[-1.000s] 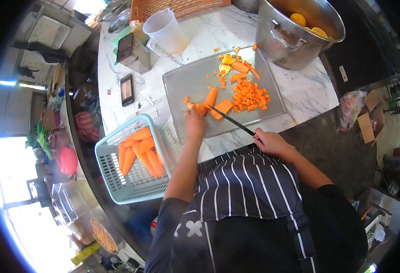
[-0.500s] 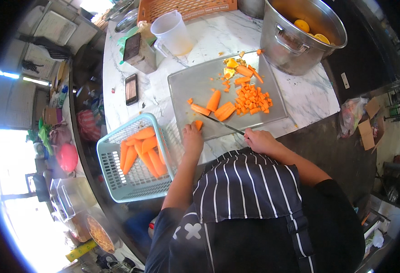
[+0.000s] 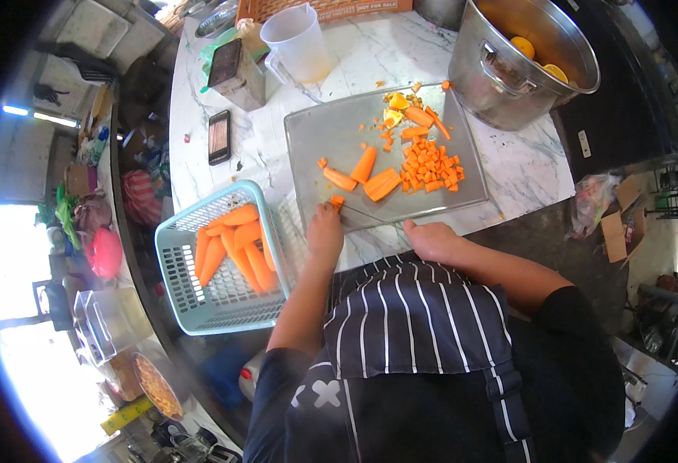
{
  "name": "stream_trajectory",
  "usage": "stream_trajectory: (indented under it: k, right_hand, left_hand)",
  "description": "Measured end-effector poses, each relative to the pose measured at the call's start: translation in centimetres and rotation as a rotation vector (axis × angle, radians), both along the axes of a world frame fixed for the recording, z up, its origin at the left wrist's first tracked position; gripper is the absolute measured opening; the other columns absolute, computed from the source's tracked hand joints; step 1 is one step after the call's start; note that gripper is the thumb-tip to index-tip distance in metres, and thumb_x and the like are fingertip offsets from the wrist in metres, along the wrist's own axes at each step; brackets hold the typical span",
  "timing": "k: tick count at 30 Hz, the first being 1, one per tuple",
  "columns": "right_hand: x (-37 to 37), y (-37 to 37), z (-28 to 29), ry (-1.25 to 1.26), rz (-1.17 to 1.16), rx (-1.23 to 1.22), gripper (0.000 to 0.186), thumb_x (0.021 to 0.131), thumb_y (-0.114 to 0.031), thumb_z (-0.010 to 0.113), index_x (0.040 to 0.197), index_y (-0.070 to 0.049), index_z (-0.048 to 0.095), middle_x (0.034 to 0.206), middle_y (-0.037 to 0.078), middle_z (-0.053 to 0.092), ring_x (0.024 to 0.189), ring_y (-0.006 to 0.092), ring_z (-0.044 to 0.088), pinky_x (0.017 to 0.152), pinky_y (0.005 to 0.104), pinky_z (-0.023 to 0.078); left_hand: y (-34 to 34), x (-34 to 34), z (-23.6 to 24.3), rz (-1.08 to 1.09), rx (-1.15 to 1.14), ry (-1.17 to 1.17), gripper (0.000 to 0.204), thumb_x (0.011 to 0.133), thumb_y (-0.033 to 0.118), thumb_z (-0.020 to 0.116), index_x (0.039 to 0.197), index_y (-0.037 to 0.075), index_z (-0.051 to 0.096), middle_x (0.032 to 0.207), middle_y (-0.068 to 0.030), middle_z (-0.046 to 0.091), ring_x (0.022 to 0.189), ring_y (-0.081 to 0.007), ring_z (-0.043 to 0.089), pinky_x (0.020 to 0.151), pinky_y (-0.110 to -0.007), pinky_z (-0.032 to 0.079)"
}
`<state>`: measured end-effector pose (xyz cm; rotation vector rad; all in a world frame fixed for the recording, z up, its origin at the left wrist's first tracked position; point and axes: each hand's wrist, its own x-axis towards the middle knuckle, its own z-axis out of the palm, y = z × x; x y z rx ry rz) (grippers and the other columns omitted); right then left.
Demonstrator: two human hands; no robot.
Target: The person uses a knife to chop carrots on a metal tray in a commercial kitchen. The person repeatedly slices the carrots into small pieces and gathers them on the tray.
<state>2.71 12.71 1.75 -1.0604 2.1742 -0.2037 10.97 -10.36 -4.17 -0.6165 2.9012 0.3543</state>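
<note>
My left hand [image 3: 325, 230] is closed on a small carrot piece [image 3: 337, 201] at the near left edge of the grey cutting board [image 3: 316, 139]. In my right hand [image 3: 430, 240] is a knife [image 3: 374, 217], its handle mostly covered by my fingers. The thin blade points left, with its tip end at the carrot piece. Beyond the blade lie several peeled carrot lengths [image 3: 364, 164]. A heap of diced carrot [image 3: 429, 166] sits to their right. Farther back are yellow-orange citrus scraps [image 3: 393, 116] and a carrot stick [image 3: 438, 123].
A light-blue plastic basket [image 3: 177, 312] with peeled carrots [image 3: 238, 255] stands left of the board. Behind are a phone [image 3: 219, 137], a metal tin [image 3: 238, 81], a plastic jug [image 3: 296, 46] and an orange crate [image 3: 331, 9]. A large steel pot [image 3: 501, 85] holding citrus stands back right.
The knife has swung left and nearer to me, its tip end now against the carrot piece. My right hand has shifted slightly left and nearer. My left hand stays by the board's edge.
</note>
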Motion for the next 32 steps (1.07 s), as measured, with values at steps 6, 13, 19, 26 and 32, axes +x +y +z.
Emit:
stream_trajectory:
  k: [6, 13, 19, 26, 32]
  right_hand:
    - [0.0, -1.8, -1.6, -0.045, 0.017, -0.039, 0.022, 0.087, -0.01, 0.037, 0.1, 0.007, 0.044, 0.088, 0.029, 0.062, 0.082, 0.0427, 0.062, 0.074, 0.0518, 0.048]
    - [-0.4, -2.3, -4.6, 0.054, 0.009, -0.177, 0.018, 0.081, -0.004, 0.045, 0.096, 0.006, 0.043, 0.076, 0.025, 0.063, 0.074, 0.0397, 0.064, 0.061, 0.0479, 0.05]
    - [0.2, -1.0, 0.3, 0.055, 0.063, -0.12, 0.017, 0.08, -0.003, 0.045, 0.095, 0.006, 0.044, 0.075, 0.025, 0.063, 0.073, 0.0411, 0.064, 0.062, 0.0488, 0.05]
    - [0.3, -2.4, -2.0, 0.017, 0.065, -0.122, 0.022, 0.083, -0.005, 0.043, 0.1, 0.008, 0.044, 0.082, 0.028, 0.063, 0.079, 0.041, 0.064, 0.067, 0.0496, 0.05]
    - [0.2, -5.0, -4.2, -0.044, -0.057, -0.034, 0.025, 0.087, -0.009, 0.042, 0.105, 0.008, 0.045, 0.09, 0.028, 0.063, 0.087, 0.0393, 0.064, 0.074, 0.0491, 0.05]
  left_hand:
    - [0.1, 0.0, 0.0, -0.034, -0.008, 0.021, 0.019, 0.084, 0.006, 0.051, 0.103, 0.001, 0.051, 0.1, -0.0143, 0.055, 0.084, -0.0302, 0.064, 0.069, -0.04, 0.055]
    - [0.0, -0.2, -1.1, 0.001, -0.013, 0.038, 0.016, 0.086, 0.008, 0.05, 0.101, 0.001, 0.053, 0.099, -0.0154, 0.055, 0.084, -0.0305, 0.064, 0.069, -0.04, 0.055]
    - [-0.8, -1.0, -0.6, 0.047, 0.041, -0.029, 0.012, 0.088, 0.01, 0.051, 0.091, 0.0, 0.056, 0.095, -0.0169, 0.056, 0.082, -0.0323, 0.064, 0.069, -0.04, 0.054]
    - [0.0, -0.9, -0.1, 0.051, 0.044, 0.008, 0.01, 0.088, 0.009, 0.05, 0.091, 0.001, 0.056, 0.094, -0.0169, 0.056, 0.082, -0.0328, 0.064, 0.069, -0.041, 0.054]
    - [0.3, -1.0, 0.8, 0.013, 0.021, 0.014, 0.01, 0.088, 0.009, 0.05, 0.092, 0.002, 0.055, 0.095, -0.0165, 0.056, 0.084, -0.0328, 0.064, 0.07, -0.042, 0.054]
